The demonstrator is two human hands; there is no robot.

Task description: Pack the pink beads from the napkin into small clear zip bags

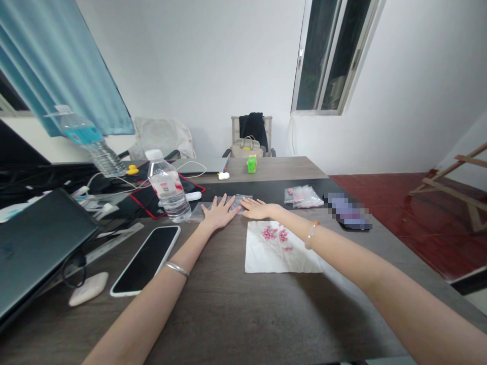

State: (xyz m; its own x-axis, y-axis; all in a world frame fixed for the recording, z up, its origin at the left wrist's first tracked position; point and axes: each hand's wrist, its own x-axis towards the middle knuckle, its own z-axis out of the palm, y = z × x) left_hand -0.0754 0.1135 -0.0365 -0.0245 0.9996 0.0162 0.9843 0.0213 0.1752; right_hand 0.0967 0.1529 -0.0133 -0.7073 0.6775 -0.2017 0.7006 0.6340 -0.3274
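Note:
My left hand (219, 212) lies flat with its fingers spread, over a clear plastic bag (197, 213) on the table. My right hand (257, 208) is stretched out flat beside it, its fingertips at the right part of the clear plastic. Neither hand grips anything. Just nearer than my right hand is a white tissue (266, 261), spread flat. Several small pink beads (269, 232) lie on it in loose clusters. Beyond my right forearm, small clear bags (303, 196), one with pinkish beads in it, rest on the dark strip of the table.
A water bottle (169, 190) stands close left of my left hand. A phone (148, 261), a white mouse (89, 289) and a laptop (41, 248) are at the left. Farther back are a green box (251, 163) and a second bottle (89, 142). A pixelated dark object (348, 210) lies at the right edge.

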